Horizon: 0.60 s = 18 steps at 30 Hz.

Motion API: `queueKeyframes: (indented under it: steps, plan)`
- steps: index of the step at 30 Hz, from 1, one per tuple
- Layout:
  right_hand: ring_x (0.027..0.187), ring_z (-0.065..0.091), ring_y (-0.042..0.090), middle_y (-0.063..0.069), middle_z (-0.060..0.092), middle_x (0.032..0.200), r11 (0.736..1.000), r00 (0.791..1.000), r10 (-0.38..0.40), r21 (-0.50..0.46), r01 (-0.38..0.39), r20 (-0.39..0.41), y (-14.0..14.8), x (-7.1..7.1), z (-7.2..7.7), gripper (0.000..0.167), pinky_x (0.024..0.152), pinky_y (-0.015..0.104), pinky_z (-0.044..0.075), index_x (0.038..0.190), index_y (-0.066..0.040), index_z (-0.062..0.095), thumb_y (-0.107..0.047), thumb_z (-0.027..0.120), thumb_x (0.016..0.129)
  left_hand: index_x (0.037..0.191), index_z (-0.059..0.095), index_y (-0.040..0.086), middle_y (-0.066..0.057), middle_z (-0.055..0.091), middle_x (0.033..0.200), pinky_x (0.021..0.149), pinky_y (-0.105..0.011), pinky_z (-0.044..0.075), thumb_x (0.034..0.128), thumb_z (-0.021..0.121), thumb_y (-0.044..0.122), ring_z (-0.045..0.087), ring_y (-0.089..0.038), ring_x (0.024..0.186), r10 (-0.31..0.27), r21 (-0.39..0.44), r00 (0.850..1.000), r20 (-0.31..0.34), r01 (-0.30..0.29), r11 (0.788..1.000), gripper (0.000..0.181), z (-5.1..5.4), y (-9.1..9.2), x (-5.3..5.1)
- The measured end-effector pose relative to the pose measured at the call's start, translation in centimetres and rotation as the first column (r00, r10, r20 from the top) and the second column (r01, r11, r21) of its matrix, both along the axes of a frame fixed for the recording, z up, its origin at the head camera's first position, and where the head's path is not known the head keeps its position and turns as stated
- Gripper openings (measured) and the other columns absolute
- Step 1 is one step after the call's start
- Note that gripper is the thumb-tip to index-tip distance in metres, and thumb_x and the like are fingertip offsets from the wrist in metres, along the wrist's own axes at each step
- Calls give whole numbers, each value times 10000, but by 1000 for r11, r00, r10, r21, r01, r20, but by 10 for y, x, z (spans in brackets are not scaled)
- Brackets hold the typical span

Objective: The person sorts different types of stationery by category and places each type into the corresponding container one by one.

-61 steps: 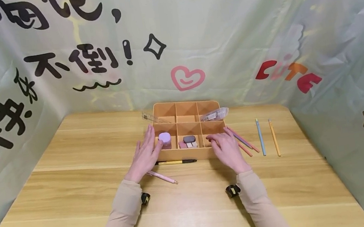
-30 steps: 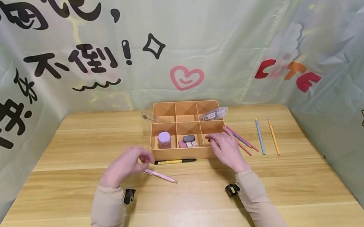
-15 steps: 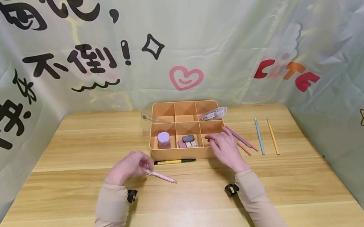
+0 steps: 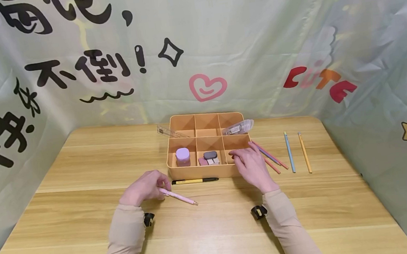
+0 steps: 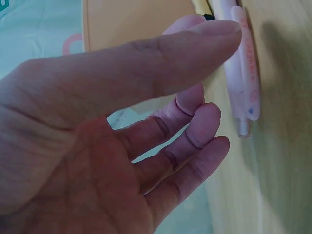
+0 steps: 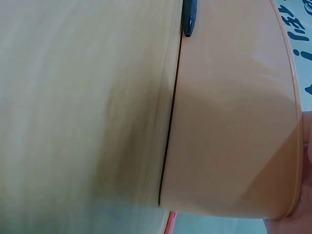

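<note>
In the head view my left hand (image 4: 146,188) is at the upper end of a pink pen (image 4: 179,197), which slants down to the right in front of the box. The left wrist view has the thumb across the pink pen (image 5: 243,73), the index fingertip partly hidden behind it and the other fingers loosely bent. My right hand (image 4: 253,166) holds the front right corner of an orange organizer box (image 4: 201,172), fingers over its rim. A yellow and black pen (image 4: 195,181) lies along the box's front wall.
Inside the box are a purple-lidded jar (image 4: 183,157) and several erasers (image 4: 210,156). Clear plastic pieces rest across its left and right walls. Coloured pencils (image 4: 271,154) lie right of the box, with a blue pencil (image 4: 289,152) and an orange pencil (image 4: 305,152) farther right.
My left hand has left the box's left side and come down to the pink pen, its fingers closing at the pen's upper end. The right hand has stayed at the box corner.
</note>
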State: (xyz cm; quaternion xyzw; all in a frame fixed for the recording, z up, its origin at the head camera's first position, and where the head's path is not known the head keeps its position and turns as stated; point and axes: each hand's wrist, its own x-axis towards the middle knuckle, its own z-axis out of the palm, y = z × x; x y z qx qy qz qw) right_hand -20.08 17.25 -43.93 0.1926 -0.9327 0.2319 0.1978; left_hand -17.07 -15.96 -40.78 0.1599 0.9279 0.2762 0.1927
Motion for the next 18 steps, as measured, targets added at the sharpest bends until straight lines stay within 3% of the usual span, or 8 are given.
queueKeyframes:
  steps: [10, 18]
  plan:
    - [974, 732, 298, 116, 788, 976, 1000, 1000, 1, 1, -1, -6, 0, 0, 0, 226, 1208, 508, 318, 1053, -21, 759, -76, 559, 965, 854, 735, 92, -49, 683, 845, 771, -303, 501, 725, 816, -55, 569, -147, 793, -13, 9, 1000, -1, 13, 1000, 212, -5, 0, -2]
    - [983, 731, 295, 118, 788, 983, 1000, 1000, -1, -4, 1, 7, 0, 0, 1, 227, 1212, 508, 311, 1056, -23, 758, -74, 556, 967, 837, 728, 93, -31, 683, 816, 774, -298, 481, 735, 813, -38, 563, -136, 785, -45, 18, 998, -38, 46, 999, 187, -9, -1, -4]
